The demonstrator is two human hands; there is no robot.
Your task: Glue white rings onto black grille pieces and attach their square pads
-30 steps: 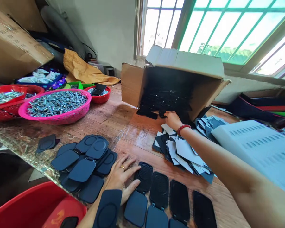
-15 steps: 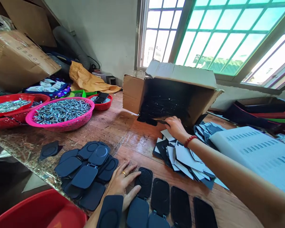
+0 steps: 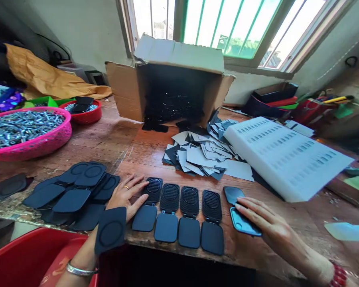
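Observation:
My left hand [image 3: 128, 195] lies on the table with fingers spread, its fingertips touching the leftmost black hinged piece [image 3: 153, 190] of a row. A dark square sheet with a ring mark [image 3: 110, 230] rests over its wrist. Several hinged pieces stand unfolded side by side, ribbed circular halves at the back and smooth halves in front. At the right end, my right hand [image 3: 261, 215] has its fingers on another hinged piece [image 3: 241, 222], whose lower half shows a shiny rim. Left of my left hand is a pile of black pieces [image 3: 71, 200].
An open cardboard box [image 3: 124, 91] stands at the back. Grey and black sheets [image 3: 200, 155] lie before a white foam block [image 3: 287, 155]. A pink basket [image 3: 42, 144] of metal parts, a small red basket [image 3: 91, 116] and a red tub [image 3: 26, 255] are leftward.
My right hand has come back from the box opening to the right end of the row, with a hinged piece under its fingers. The view has turned right.

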